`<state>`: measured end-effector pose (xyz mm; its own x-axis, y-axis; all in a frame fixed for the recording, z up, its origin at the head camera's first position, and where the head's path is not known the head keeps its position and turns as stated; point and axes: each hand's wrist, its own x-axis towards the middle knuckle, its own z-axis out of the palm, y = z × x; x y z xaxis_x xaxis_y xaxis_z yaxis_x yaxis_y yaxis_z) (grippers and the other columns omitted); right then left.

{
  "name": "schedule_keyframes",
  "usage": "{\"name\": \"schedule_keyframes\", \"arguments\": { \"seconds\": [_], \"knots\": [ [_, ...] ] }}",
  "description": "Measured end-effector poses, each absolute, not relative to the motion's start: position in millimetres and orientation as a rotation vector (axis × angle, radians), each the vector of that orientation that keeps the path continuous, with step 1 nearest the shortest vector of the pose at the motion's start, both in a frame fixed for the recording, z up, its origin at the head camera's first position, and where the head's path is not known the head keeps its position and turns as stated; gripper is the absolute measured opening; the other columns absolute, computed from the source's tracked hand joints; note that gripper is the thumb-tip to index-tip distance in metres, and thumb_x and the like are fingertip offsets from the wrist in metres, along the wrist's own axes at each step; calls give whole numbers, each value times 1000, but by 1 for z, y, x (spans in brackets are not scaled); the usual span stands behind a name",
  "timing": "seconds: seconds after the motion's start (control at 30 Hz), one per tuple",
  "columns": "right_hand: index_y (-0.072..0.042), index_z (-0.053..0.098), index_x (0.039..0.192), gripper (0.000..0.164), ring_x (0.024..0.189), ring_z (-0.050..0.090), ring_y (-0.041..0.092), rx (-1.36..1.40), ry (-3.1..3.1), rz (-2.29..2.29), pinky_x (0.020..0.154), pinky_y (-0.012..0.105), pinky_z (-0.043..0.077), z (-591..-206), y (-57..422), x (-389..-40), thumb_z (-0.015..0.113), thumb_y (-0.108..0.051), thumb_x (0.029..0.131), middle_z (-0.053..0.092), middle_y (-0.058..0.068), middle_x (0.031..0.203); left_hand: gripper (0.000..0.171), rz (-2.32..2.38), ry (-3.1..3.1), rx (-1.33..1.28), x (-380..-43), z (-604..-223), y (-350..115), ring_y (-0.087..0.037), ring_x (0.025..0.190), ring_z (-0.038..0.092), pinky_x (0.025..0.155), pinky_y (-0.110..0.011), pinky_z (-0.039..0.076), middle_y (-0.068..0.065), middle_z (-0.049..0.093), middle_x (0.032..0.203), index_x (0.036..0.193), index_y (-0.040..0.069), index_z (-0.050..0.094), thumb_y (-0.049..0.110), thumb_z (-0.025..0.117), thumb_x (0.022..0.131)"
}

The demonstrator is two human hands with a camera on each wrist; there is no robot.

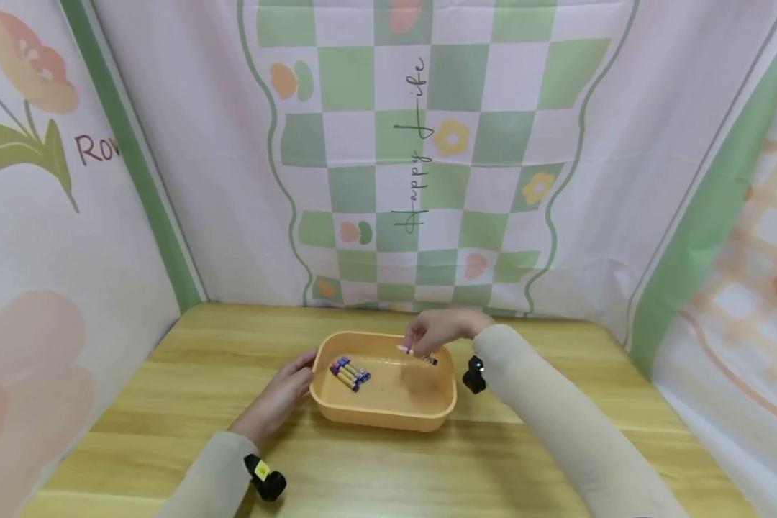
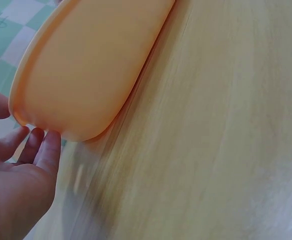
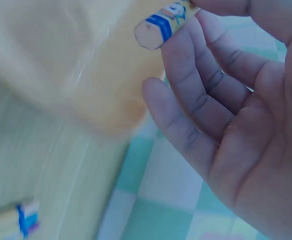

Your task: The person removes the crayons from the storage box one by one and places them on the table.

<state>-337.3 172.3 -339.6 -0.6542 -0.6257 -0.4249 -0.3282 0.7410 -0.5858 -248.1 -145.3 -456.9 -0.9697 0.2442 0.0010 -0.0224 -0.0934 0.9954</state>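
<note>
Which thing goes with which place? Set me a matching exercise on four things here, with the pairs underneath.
Things
1. Left hand
2. Single crayon
3. Group of crayons
4. Orange tub

Places
A. Lying side by side inside the tub, toward its left end
B. Standing on the wooden table
C. At the outside of the tub's left end, fingertips touching it
D. Held by the right hand

Pairs
1-C
2-D
3-A
4-B
</note>
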Motion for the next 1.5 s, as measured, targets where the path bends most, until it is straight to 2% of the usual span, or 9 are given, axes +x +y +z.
{"name": "schedule_keyframes", "arguments": {
  "seconds": [0.17, 0.33, 0.53, 0.7, 0.9, 1.1, 1.33, 1.5],
  "knots": [
    [-6, 64, 114, 27, 87, 64, 19, -696, 2375, -661, 82, 37, 56, -334, 209, -338, 64, -12, 87, 67, 6, 98, 62, 2192, 1976, 234, -247, -457, -145, -38, 143, 33, 117, -49, 28, -24, 27, 159, 154, -6, 27, -2, 43, 94],
    [-4, 65, 115, 29, 89, 63, 20, -645, 2459, -707, 85, 43, 56, -337, 248, -338, 65, -13, 87, 67, 9, 99, 62, 2201, 1981, 222, -246, -457, -145, -39, 142, 33, 117, -49, 29, -24, 27, 159, 153, -7, 27, -2, 44, 94],
    [1, 64, 118, 31, 90, 65, 23, -532, 2490, -789, 89, 52, 54, -358, 287, -335, 64, -14, 91, 68, 14, 100, 62, 2198, 1983, 222, -246, -456, -144, -39, 142, 34, 117, -50, 30, -25, 27, 159, 153, -6, 28, -1, 44, 94],
    [2, 62, 118, 31, 85, 62, 23, -436, 2507, -863, 80, 46, 55, -381, 310, -332, 64, -13, 91, 65, 11, 97, 62, 2194, 1983, 215, -247, -455, -144, -38, 143, 32, 117, -50, 29, -24, 27, 160, 154, -6, 28, -1, 45, 94],
    [6, 64, 112, 29, 79, 62, 20, -420, 2539, -941, 71, 37, 56, -409, 327, -331, 66, -9, 87, 66, 9, 91, 63, 2192, 1988, 204, -247, -456, -145, -38, 143, 33, 117, -50, 30, -24, 27, 159, 153, -6, 28, 0, 46, 93],
    [7, 63, 113, 36, 74, 59, 16, -333, 2507, -990, 61, 29, 51, -423, 335, -332, 62, -4, 79, 67, 7, 91, 63, 2191, 1979, 204, -249, -457, -145, -37, 142, 34, 117, -49, 30, -23, 28, 159, 154, -5, 28, 0, 46, 94],
    [7, 63, 114, 32, 75, 62, 19, -290, 2509, -988, 65, 32, 54, -423, 334, -330, 65, -14, 90, 67, 7, 85, 63, 2201, 1966, 215, -250, -458, -146, -38, 143, 32, 117, -50, 29, -24, 26, 160, 154, -6, 27, 0, 46, 94],
    [7, 62, 114, 31, 78, 63, 21, -292, 2504, -975, 68, 35, 55, -419, 332, -329, 64, -14, 90, 67, 8, 87, 63, 2191, 1973, 204, -250, -458, -146, -38, 143, 33, 117, -50, 29, -24, 26, 160, 154, -6, 27, 0, 45, 94]
  ]
}}
